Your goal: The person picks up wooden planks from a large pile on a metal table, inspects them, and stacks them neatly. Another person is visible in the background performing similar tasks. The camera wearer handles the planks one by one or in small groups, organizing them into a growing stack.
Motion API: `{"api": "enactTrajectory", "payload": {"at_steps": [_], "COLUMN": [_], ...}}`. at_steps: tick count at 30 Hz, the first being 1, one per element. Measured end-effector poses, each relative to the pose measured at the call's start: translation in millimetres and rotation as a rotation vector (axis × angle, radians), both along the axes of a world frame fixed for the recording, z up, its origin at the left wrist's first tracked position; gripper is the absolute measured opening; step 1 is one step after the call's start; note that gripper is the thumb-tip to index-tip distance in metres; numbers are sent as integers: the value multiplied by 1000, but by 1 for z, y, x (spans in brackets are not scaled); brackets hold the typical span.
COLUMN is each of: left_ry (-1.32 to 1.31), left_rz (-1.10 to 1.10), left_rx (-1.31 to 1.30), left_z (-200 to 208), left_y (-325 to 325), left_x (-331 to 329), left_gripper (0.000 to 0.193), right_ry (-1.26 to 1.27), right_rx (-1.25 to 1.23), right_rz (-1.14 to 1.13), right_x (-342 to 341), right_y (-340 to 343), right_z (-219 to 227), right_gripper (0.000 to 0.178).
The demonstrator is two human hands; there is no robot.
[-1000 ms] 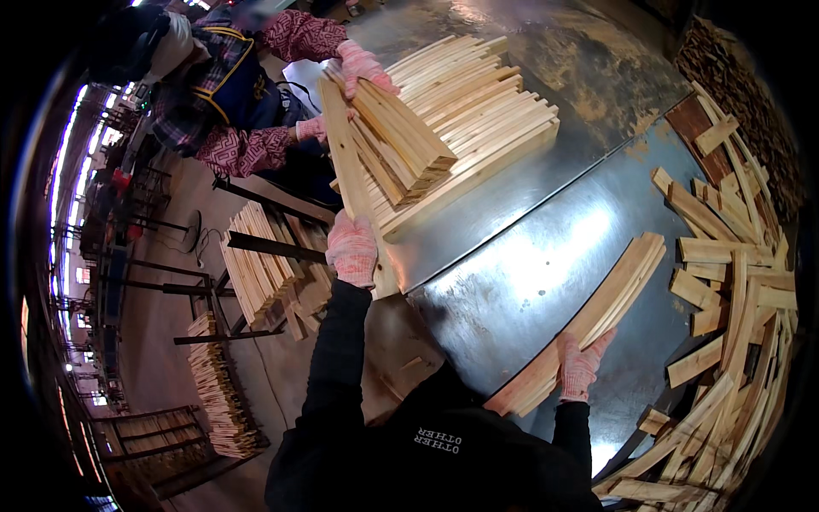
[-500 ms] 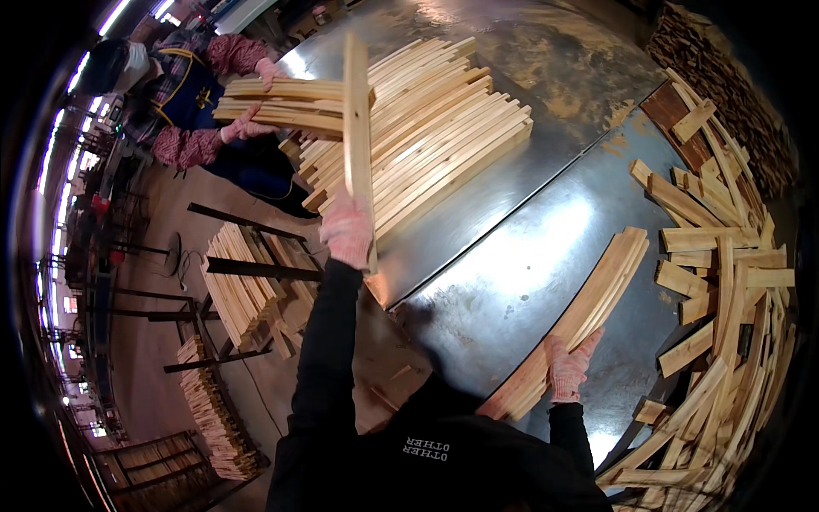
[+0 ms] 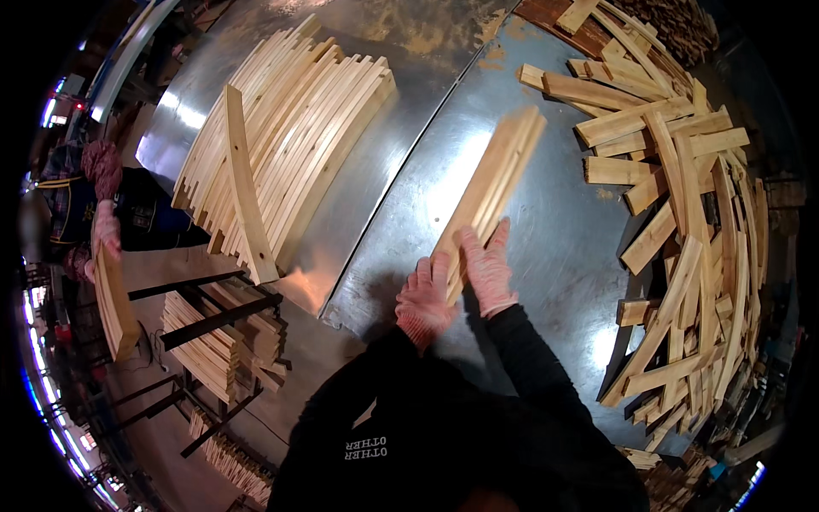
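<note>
A small bundle of curved wooden slats (image 3: 493, 175) slants over the metal table in front of me, its far end blurred. My left hand (image 3: 424, 300), in a pinkish work glove, closes around the near end from the left. On the opposite side of the same end, my right hand (image 3: 489, 271) grips the bundle, gloved alike. To the left, a broad row of slats (image 3: 299, 128) stands packed side by side on the table. One loose slat (image 3: 242, 175) lies across the top of that row.
A jumbled heap of offcuts and curved slats (image 3: 674, 230) covers the table's right side. At far left a co-worker (image 3: 64, 200) carries slats (image 3: 115, 307). Below the table's left edge, a dark metal rack (image 3: 217, 324) holds more slats. A seam (image 3: 401, 171) crosses the metal tabletop (image 3: 546, 282).
My left hand has let go of the single slat, now on the row, and joined my right hand at the bundle. The co-worker has moved away with slats. My view has turned right.
</note>
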State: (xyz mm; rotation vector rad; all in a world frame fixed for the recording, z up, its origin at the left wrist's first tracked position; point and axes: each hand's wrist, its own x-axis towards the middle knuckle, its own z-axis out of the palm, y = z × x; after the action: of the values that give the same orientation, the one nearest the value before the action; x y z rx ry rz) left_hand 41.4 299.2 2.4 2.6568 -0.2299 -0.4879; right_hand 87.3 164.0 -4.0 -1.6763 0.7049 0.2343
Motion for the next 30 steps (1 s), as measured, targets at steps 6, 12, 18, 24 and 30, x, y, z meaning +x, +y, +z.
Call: {"api": "enactTrajectory", "payload": {"at_steps": [6,12,18,24,30], "left_ry": [774,325,-497,-114,-388], "left_rz": [384,568,825,705,354], "left_rx": [-1389,-452,382,540,618], "left_z": [-20,8,64,30,-23], "left_y": [62,113,271,321,391], "left_x": [21,32,105,154,135], "left_gripper": [59,41,95,40,63], "right_ry": [-43,-81,-181,-53,-297], "right_rx": [619,367,-351,-209,-976], "right_rz": [-46,103,446,891,366], "right_x": [7,51,92,127,47], "right_y": [-1,80,185,199,-67], "right_z": [-27,-36,-45,-36,7], "right_gripper": [76,87,121,111,59]}}
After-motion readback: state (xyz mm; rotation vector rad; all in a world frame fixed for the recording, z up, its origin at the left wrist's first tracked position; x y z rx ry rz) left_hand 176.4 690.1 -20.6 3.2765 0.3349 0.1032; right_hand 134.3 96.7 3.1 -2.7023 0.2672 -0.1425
